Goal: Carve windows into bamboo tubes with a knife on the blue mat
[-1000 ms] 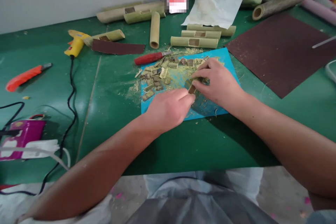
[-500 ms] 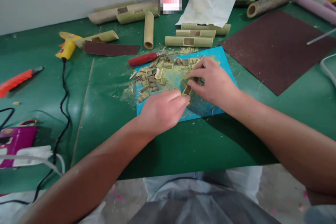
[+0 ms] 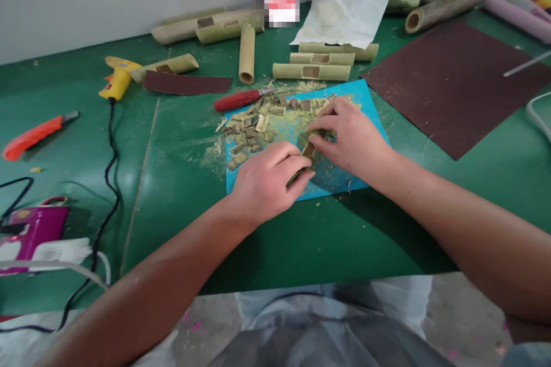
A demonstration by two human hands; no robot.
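Note:
Between my hands is a bamboo tube (image 3: 309, 149) with a cut-out opening, slanted over a blue sheet (image 3: 374, 109). My left hand (image 3: 273, 178) is closed around its near end, thumb below and fingers above. My right hand (image 3: 346, 129) pinches the far part, and its fingers hide much of the tube. Left of the tube, a heap of small bamboo chips (image 3: 249, 135) and pale shavings covers part of the sheet. A red-handled knife (image 3: 237, 100) lies at the sheet's back left edge.
Several cut bamboo tubes (image 3: 310, 72) lie behind the sheet, some under white paper (image 3: 344, 14). Brown sandpaper (image 3: 451, 86) is at right. At left are a yellow glue gun (image 3: 117, 83) with its cord, an orange utility knife (image 3: 34, 137) and a purple box (image 3: 45, 235) with cables.
My left hand's fingers have lifted and parted slightly from the thumb, showing more of the tube's near end. My right hand stays nearly in place. The view has shifted a little.

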